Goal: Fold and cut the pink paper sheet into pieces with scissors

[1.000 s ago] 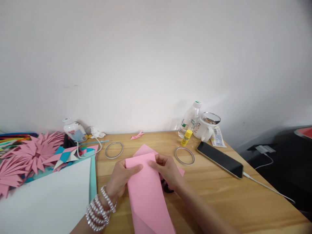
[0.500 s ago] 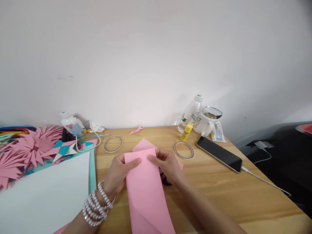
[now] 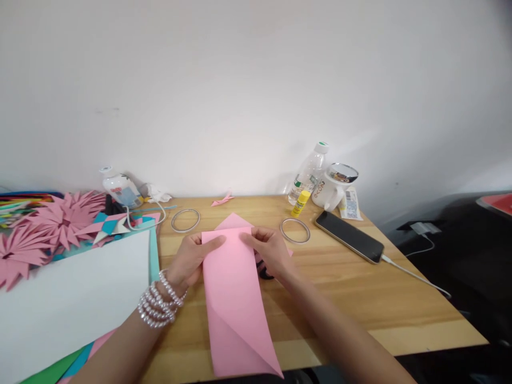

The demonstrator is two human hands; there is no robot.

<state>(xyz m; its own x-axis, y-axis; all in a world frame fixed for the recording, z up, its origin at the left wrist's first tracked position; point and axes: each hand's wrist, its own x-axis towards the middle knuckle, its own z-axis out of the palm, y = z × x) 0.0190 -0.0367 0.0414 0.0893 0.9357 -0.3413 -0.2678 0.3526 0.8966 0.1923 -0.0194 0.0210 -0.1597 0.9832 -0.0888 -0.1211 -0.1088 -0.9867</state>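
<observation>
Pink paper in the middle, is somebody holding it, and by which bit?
Yes. The pink paper is held by its far end: the left hand grips near the left corner, the right hand near the right corner.

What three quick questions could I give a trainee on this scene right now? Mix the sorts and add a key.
1. True or false: only the left hand holds the pink paper.
2. Which thing has a cable plugged into it? A: mug. B: phone. C: glue stick.
3. Fill in: the bracelets are on the person's own ____ wrist.

Key
1. False: the right hand holds it too, with its thumb on top near the far edge.
2. B.
3. Left.
</observation>
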